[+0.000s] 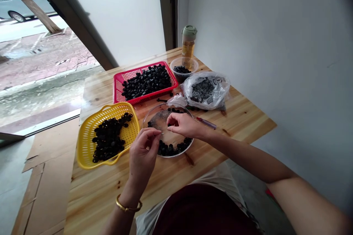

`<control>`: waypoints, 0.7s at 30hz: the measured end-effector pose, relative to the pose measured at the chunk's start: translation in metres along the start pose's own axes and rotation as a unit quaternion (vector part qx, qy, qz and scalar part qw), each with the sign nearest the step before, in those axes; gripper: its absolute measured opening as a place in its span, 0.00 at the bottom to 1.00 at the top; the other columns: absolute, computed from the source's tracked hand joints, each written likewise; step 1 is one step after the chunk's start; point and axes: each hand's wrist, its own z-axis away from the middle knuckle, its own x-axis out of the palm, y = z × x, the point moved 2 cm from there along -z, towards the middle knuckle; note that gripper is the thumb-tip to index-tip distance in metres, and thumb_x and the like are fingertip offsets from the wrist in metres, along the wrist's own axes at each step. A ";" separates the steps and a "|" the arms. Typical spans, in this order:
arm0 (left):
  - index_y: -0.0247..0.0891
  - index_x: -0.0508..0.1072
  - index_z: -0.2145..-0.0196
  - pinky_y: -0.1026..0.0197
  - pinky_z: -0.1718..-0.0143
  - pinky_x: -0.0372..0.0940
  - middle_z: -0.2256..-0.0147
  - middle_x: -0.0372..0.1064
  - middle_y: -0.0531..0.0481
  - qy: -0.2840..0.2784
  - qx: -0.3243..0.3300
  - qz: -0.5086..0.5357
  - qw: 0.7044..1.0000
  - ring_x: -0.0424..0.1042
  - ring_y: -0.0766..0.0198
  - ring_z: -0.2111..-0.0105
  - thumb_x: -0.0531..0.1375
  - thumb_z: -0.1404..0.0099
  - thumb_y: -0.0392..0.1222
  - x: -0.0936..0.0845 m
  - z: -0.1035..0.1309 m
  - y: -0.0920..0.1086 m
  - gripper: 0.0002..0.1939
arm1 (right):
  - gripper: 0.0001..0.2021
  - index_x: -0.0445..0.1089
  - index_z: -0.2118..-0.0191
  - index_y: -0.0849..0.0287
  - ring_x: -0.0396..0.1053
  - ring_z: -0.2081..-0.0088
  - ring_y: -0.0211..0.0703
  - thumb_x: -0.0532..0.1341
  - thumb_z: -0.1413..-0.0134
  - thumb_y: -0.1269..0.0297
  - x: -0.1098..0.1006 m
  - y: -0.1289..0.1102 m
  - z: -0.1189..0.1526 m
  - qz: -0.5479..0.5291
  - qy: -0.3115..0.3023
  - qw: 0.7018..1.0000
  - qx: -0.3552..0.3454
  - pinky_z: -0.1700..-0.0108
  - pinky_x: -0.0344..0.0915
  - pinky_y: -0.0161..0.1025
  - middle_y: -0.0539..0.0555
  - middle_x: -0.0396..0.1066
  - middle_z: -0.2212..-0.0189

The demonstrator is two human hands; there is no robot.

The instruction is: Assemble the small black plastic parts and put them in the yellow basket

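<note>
My left hand, with a gold bangle on its wrist, is over the left side of a clear round tray. Its thumb and fingers are pinched together, and a tiny pale tip shows at them, too small to name. Facing it, my right hand is closed in a pinch above the tray, with a small black round piece partly showing at its fingertips. Many similar black pieces line the tray's near edge, and more lie along its far edge. The hands are close together but apart.
Left of the tray stands a yellow basket of black pieces; behind it is a fuller red basket. A plastic bag of small dark parts, a clear tub, a drink bottle and a screwdriver share the wooden table.
</note>
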 end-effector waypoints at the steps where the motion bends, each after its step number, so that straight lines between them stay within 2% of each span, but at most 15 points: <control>1: 0.41 0.78 0.64 0.62 0.66 0.68 0.63 0.75 0.48 -0.002 -0.015 0.010 1.000 0.74 0.60 0.64 0.63 0.32 0.40 0.000 0.001 -0.001 0.04 | 0.07 0.72 0.70 0.59 0.64 0.69 0.38 0.67 0.52 0.77 -0.001 0.000 0.000 0.020 0.007 1.000 -0.009 0.64 0.59 0.36 0.47 0.69 0.74; 5: 0.40 0.79 0.64 0.63 0.66 0.68 0.66 0.75 0.49 0.008 -0.062 0.060 0.996 0.73 0.61 0.67 0.64 0.35 0.41 0.002 0.006 0.000 0.04 | 0.07 0.77 0.63 0.59 0.66 0.68 0.39 0.65 0.46 0.76 -0.003 -0.005 0.008 0.069 0.033 0.995 -0.060 0.61 0.61 0.38 0.50 0.74 0.68; 9: 0.39 0.78 0.63 0.64 0.70 0.66 0.70 0.74 0.51 0.008 -0.134 0.142 0.981 0.70 0.64 0.71 0.65 0.36 0.44 0.003 0.008 0.000 0.07 | 0.12 0.79 0.55 0.59 0.64 0.71 0.37 0.62 0.42 0.70 -0.003 -0.011 0.027 0.050 0.039 0.991 -0.117 0.68 0.61 0.36 0.50 0.72 0.68; 13: 0.39 0.78 0.63 0.66 0.76 0.60 0.76 0.67 0.56 0.012 -0.174 0.218 0.960 0.63 0.68 0.78 0.67 0.37 0.47 0.007 0.011 0.001 0.09 | 0.14 0.79 0.55 0.57 0.67 0.69 0.38 0.60 0.44 0.72 0.003 -0.015 0.042 0.044 0.052 0.986 -0.153 0.69 0.62 0.35 0.53 0.73 0.64; 18: 0.38 0.78 0.63 0.68 0.77 0.59 0.75 0.67 0.56 0.019 -0.202 0.307 0.930 0.61 0.72 0.78 0.69 0.37 0.48 0.016 0.018 0.002 0.11 | 0.11 0.78 0.58 0.58 0.65 0.73 0.37 0.62 0.46 0.74 0.012 -0.018 0.049 0.066 0.072 0.979 -0.181 0.70 0.63 0.35 0.50 0.72 0.69; 21: 0.38 0.79 0.63 0.68 0.76 0.60 0.73 0.68 0.55 0.018 -0.182 0.305 0.935 0.61 0.72 0.78 0.69 0.36 0.47 0.019 0.020 0.003 0.10 | 0.10 0.79 0.58 0.57 0.66 0.72 0.37 0.63 0.44 0.72 0.015 -0.018 0.050 0.054 0.053 0.983 -0.170 0.69 0.63 0.35 0.50 0.73 0.69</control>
